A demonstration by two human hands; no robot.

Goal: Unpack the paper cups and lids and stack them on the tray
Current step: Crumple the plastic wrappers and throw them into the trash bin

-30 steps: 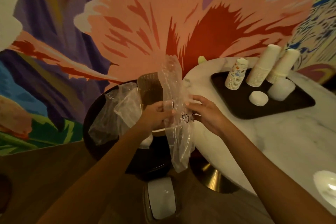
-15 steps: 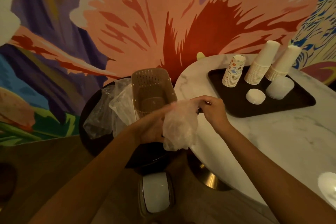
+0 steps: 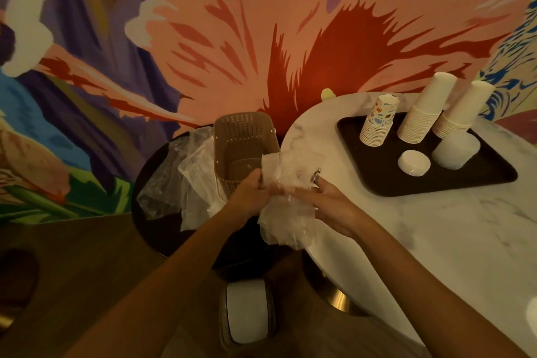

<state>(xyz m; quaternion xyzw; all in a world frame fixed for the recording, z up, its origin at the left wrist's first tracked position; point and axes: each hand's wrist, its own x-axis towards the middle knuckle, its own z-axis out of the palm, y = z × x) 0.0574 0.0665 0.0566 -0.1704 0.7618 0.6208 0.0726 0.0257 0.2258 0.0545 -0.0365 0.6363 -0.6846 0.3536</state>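
Left hand [image 3: 251,196], right hand [image 3: 334,208] grip crinkly plastic [image 3: 286,222] (bag?)

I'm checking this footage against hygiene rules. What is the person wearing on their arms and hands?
Nothing that shows. Both forearms are uncovered up to the bottom edge of the picture, with no sleeve or cuff in view. The left hand and the right hand have no gloves, and neither wrist carries a watch or a bracelet. The light is too dim to tell about rings.
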